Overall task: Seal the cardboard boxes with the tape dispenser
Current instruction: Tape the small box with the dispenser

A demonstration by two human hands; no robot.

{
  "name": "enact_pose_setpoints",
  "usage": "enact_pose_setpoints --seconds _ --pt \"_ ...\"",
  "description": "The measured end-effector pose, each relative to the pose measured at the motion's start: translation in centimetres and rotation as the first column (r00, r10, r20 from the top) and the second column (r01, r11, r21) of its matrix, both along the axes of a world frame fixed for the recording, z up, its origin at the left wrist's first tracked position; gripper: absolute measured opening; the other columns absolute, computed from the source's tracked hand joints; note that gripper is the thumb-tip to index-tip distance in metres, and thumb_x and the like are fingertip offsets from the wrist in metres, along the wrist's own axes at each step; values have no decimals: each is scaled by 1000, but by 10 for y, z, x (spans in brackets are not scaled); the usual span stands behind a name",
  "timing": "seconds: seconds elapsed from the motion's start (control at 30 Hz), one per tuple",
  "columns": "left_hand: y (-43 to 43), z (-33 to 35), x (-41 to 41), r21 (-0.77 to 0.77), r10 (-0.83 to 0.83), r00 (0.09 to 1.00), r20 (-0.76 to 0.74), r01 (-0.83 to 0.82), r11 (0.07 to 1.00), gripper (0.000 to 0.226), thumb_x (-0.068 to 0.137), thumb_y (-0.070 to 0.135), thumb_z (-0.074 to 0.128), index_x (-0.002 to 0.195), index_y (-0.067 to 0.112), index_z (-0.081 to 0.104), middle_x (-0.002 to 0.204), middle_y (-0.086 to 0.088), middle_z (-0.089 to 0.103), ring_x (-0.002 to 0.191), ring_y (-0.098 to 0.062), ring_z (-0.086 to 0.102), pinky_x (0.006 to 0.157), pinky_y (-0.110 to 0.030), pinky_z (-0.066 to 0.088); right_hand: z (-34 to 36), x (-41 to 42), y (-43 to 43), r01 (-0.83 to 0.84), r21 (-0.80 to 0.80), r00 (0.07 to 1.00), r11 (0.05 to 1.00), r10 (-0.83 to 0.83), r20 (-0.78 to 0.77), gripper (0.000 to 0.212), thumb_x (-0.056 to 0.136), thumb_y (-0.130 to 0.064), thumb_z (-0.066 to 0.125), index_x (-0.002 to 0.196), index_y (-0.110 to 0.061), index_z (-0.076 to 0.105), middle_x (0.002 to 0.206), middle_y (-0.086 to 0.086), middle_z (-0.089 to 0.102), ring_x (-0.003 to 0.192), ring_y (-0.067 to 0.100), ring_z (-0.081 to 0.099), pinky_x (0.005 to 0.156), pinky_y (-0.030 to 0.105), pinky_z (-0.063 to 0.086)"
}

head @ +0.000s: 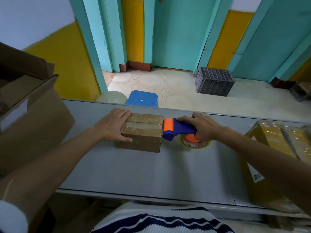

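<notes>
Left hand (112, 126): fingers straight, flat on left end of small cardboard box (143, 132), thumb along its front face, pressing it down. Right hand (200, 126): fingers curled round blue handle of tape dispenser (178, 127). Orange roller touches box's top right edge; tape roll hangs under hand. Clear tape covers box top. Box sits mid grey table (151, 174). Large open carton (33, 123) at left, yellow packages (277, 140) at right.

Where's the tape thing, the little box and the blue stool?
tape dispenser (181, 127), head view, on its blue body.
small cardboard box (144, 127), head view, on its taped top.
blue stool (143, 96), head view, on its seat.
</notes>
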State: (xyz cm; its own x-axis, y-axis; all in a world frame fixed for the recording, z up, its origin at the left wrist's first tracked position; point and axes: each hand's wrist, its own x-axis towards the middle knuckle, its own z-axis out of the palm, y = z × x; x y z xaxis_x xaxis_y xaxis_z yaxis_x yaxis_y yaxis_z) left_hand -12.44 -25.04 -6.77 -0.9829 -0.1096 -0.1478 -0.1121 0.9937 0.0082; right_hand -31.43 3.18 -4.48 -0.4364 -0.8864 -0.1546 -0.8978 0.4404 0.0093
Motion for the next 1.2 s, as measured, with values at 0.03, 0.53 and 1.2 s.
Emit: enact_pose_setpoints --seconds 0.03,0.53,1.2 --pt "0 7 -2 -69 2 998 65 3 998 130 47 95 32 147 14 13 151 -4 22 136 -20 21 115 -38 12 -4 1 3 23 -19 999 1000 -23 32 72 83 -32 59 143 -39 20 101 4 44 86 19 46 73 29 39" --pt "101 3 -58 142 420 908 -5 -415 899 58 86 59 38 137 35 28 144 -8 27 138 -30 13 98 -76 -6 -32 19 9 203 -136 884 970 -122 451 67 78 -21 57 138 -36 31 99 7 55 84 18 50 72 29 41" --pt "99 12 -60 176 405 914 -15 -397 901 60 82 66 43 128 27 40 135 -14 35 129 -34 27 100 -75 7 49 21 -35 8 269 996 963 -31 83 47 85 -30 56 128 -30 37 110 3 57 87 20 51 73 33 45"
